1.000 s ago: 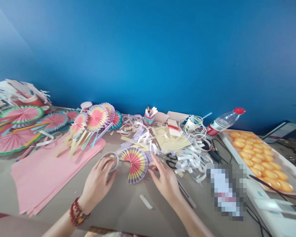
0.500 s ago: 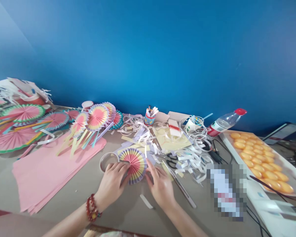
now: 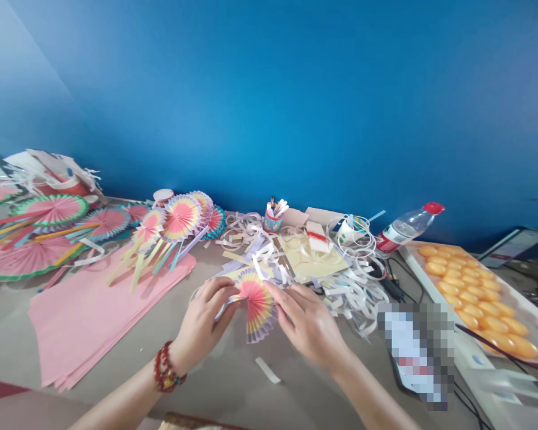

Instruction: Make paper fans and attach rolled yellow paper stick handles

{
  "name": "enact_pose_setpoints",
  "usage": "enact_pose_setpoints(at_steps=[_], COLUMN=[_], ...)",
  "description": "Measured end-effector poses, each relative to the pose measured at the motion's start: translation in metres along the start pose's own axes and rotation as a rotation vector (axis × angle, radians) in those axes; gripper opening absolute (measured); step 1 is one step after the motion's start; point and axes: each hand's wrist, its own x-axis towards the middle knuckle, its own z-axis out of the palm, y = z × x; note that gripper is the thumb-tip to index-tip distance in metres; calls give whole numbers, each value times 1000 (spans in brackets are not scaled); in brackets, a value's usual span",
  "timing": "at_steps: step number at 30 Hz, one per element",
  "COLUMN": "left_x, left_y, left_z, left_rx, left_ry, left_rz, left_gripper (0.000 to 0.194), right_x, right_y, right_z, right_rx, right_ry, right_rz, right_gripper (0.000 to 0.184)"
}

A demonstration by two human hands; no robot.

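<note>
A pleated paper fan point(image 3: 256, 307), pink at its centre with yellow and lilac outer bands, is spread between my hands with a gap at its lower left. My left hand point(image 3: 208, 319) is closed on its left edge, thumb and fingers pinching the folds. At the right rim, my right hand point(image 3: 311, 325) holds the pleats between thumb and fingers, though its grip is partly hidden. A tape roll lies mostly covered behind my left hand. Just below the fan, a small white paper strip point(image 3: 268, 370) rests on the table.
Pink paper sheets point(image 3: 103, 316) and finished fans with streamers point(image 3: 179, 218) lie left. Curled paper strips point(image 3: 354, 292), yellow paper point(image 3: 311, 254) and a pen cup point(image 3: 273, 216) sit behind. Rightward are a bottle point(image 3: 406, 227), a phone point(image 3: 412, 358) and a tray of yellow oval pieces point(image 3: 470, 286).
My left hand has left the tape roll and taken the fan's left edge. My right hand has come onto its right rim. The fan looked rounder half a second ago; a gap shows again.
</note>
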Motion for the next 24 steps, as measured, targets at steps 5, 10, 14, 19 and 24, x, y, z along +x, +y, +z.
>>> enact_pose_setpoints(at_steps=[5, 10, 14, 19, 24], left_x=[13, 0, -9, -5, 7], left_y=[17, 23, 27, 39, 51], left_z=[-2, 5, 13, 27, 32], left_rx=[-75, -180, -417, -790, -1149], left_ry=[-44, -84, -101, -148, -193], left_rz=[27, 68, -110, -341, -458], left_gripper=[22, 26, 28, 47, 57], right_x=[11, 5, 2, 1, -1], right_y=[-8, -6, -7, -15, -21], right_z=[-42, -67, -71, -61, -53], right_rx=[8, 95, 86, 68, 34], right_ry=[-49, -80, -66, -44, -21], right_rz=[1, 84, 90, 25, -38], right_gripper=[63, 58, 56, 61, 64])
